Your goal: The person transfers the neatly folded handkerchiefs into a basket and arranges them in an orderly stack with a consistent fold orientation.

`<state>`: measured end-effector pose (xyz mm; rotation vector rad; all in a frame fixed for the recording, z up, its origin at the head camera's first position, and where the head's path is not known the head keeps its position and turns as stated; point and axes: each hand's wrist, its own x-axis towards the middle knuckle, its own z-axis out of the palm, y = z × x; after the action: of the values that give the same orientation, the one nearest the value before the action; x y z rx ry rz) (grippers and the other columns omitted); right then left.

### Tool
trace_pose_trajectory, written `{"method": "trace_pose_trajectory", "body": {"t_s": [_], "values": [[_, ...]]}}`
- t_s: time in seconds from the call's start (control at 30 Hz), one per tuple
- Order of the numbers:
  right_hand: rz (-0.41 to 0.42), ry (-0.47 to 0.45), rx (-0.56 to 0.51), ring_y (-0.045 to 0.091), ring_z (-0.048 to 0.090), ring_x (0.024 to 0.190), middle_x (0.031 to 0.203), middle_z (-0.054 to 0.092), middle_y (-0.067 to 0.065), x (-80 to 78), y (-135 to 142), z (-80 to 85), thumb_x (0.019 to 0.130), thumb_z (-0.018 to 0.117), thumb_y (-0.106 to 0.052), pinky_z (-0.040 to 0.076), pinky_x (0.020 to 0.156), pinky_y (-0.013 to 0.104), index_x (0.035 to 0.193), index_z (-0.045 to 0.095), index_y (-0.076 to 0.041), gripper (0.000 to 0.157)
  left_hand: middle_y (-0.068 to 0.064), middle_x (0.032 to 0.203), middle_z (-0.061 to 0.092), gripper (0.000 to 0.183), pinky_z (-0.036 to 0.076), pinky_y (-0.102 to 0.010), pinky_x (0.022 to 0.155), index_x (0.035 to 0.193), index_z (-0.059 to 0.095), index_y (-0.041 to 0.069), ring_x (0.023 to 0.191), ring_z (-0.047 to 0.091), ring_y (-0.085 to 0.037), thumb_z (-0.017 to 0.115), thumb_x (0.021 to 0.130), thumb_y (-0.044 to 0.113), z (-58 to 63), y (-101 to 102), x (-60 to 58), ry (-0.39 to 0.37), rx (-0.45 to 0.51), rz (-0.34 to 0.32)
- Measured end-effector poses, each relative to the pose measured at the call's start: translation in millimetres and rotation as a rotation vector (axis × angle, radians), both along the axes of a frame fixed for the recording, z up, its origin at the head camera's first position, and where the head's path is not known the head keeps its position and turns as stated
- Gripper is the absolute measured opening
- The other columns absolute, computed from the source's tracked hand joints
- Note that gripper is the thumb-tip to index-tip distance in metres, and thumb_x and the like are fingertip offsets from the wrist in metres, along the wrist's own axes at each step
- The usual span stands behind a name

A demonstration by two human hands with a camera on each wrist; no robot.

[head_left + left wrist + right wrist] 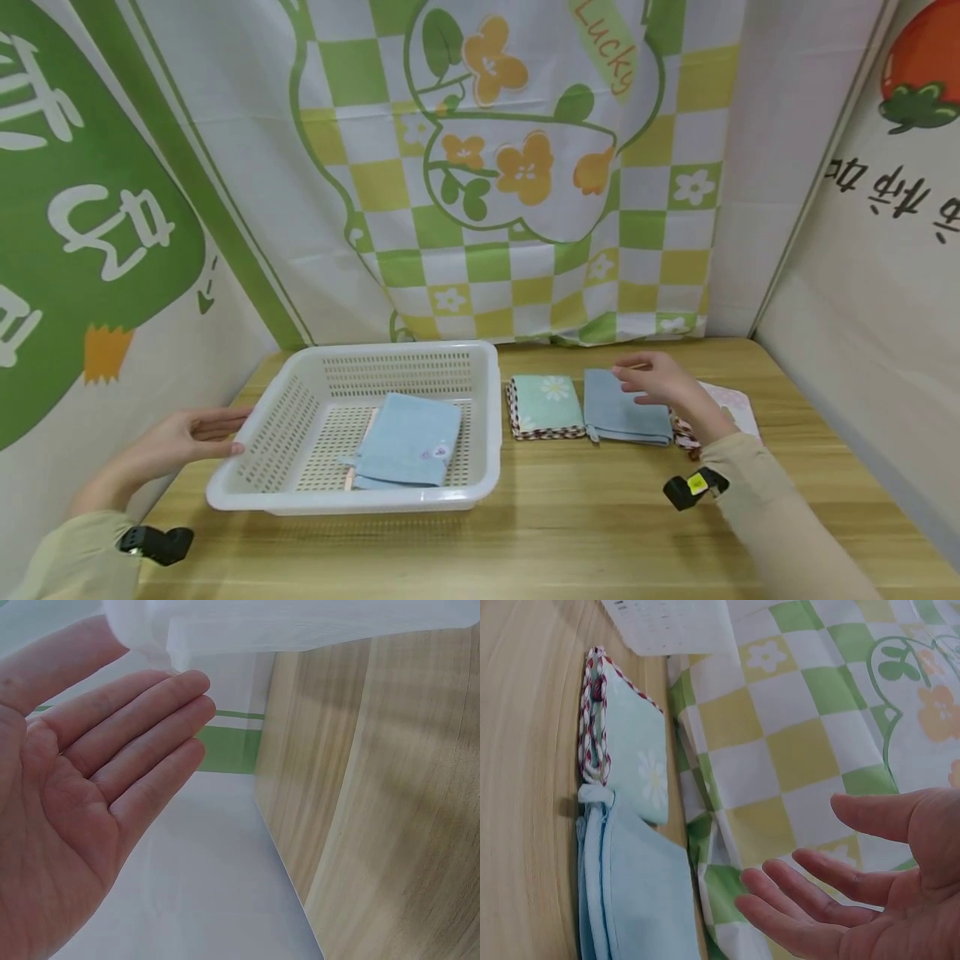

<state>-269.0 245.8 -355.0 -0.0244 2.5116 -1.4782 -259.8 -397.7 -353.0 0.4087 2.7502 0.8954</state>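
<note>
A white plastic basket (491, 433) stands on the wooden table with a folded light-blue towel (412, 437) inside. My left hand (183, 442) is beside its left rim, fingers extended, thumb at the edge. In the left wrist view the straight fingers (161, 720) lie right by the basket's corner. Above a folded blue towel (622, 417) hovers my right hand (660, 385), its fingers loosely spread and nothing in them. To that towel's left lies a folded mint-green towel (546, 404) with a daisy and a braided-looking edge.
Partly behind the right forearm lies a pale, patterned cloth (731, 408). A checkered curtain (525, 275) hangs at the table's back edge, and printed side walls (855, 275) close in on both sides. Under the towel in the basket, a pinkish edge (349, 477) shows.
</note>
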Motion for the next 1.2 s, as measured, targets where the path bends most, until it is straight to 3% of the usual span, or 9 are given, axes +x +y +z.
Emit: {"method": "trace_pose_trajectory", "body": {"t_s": [0.1, 0.4, 0.6, 0.77, 1.0, 1.1, 1.2], "values": [[-0.013, -0.006, -0.004, 0.043, 0.048, 0.125, 0.140, 0.039, 0.033, -0.3, 6, -2.3, 0.099, 0.049, -0.031, 0.047, 0.098, 0.048, 0.142, 0.034, 0.006, 0.059, -0.023, 0.135, 0.052, 0.064, 0.052, -0.022, 0.081, 0.140, 0.042, -0.003, 0.103, 0.057, 0.006, 0.065, 0.090, 0.030, -0.8, -1, -0.3, -0.001, 0.007, 0.000], [-0.032, -0.025, -0.003, 0.044, 0.045, 0.126, 0.141, 0.036, 0.035, -1.0, 23, -5.7, 0.100, 0.047, -0.031, 0.047, 0.098, 0.048, 0.143, 0.029, 0.010, 0.062, -0.022, 0.135, 0.052, 0.063, 0.052, -0.025, 0.082, 0.140, 0.042, -0.002, 0.105, 0.057, 0.003, 0.065, 0.090, 0.030, -0.4, -2, -0.4, 0.004, 0.006, -0.007], [-0.051, -0.035, -0.002, 0.042, 0.046, 0.126, 0.142, 0.036, 0.034, -0.1, 32, -7.0, 0.100, 0.047, -0.032, 0.047, 0.098, 0.046, 0.143, 0.030, 0.009, 0.063, -0.022, 0.135, 0.053, 0.064, 0.052, -0.025, 0.081, 0.139, 0.043, -0.002, 0.108, 0.061, -0.009, 0.065, 0.090, 0.032, -0.1, -1, 0.3, 0.011, -0.002, -0.006], [-0.058, -0.033, -0.012, 0.041, 0.047, 0.126, 0.142, 0.036, 0.035, 1.7, 38, -6.5, 0.100, 0.047, -0.032, 0.047, 0.098, 0.045, 0.142, 0.029, 0.010, 0.062, -0.023, 0.134, 0.053, 0.063, 0.051, -0.022, 0.081, 0.139, 0.042, -0.003, 0.102, 0.055, 0.009, 0.065, 0.090, 0.029, -0.4, -2, 0.1, 0.009, 0.012, -0.016], [-0.070, -0.008, -0.020, 0.033, 0.057, 0.115, 0.140, 0.038, 0.035, 5.7, 48, -6.0, 0.099, 0.048, -0.032, 0.049, 0.097, 0.045, 0.141, 0.029, 0.013, 0.065, -0.024, 0.134, 0.053, 0.063, 0.051, -0.020, 0.081, 0.139, 0.042, -0.004, 0.101, 0.052, 0.014, 0.064, 0.091, 0.028, 0.8, -1, 0.3, 0.008, 0.020, -0.029], [-0.077, -0.002, -0.029, 0.036, 0.057, 0.115, 0.138, 0.040, 0.036, 4.6, 56, -9.9, 0.097, 0.051, -0.037, 0.047, 0.098, 0.048, 0.141, 0.030, 0.013, 0.069, -0.024, 0.134, 0.053, 0.063, 0.051, -0.022, 0.081, 0.139, 0.042, -0.004, 0.103, 0.056, 0.007, 0.064, 0.090, 0.029, 1.2, -1, 0.7, 0.011, 0.008, -0.023], [-0.073, -0.001, -0.037, 0.039, 0.055, 0.118, 0.135, 0.044, 0.035, 1.5, 66, -15.7, 0.096, 0.053, -0.040, 0.048, 0.096, 0.049, 0.139, 0.032, 0.013, 0.072, -0.023, 0.133, 0.054, 0.063, 0.053, -0.026, 0.081, 0.139, 0.043, -0.003, 0.108, 0.061, -0.009, 0.065, 0.090, 0.030, 1.1, 0, 1.0, 0.015, -0.013, -0.014]]}}
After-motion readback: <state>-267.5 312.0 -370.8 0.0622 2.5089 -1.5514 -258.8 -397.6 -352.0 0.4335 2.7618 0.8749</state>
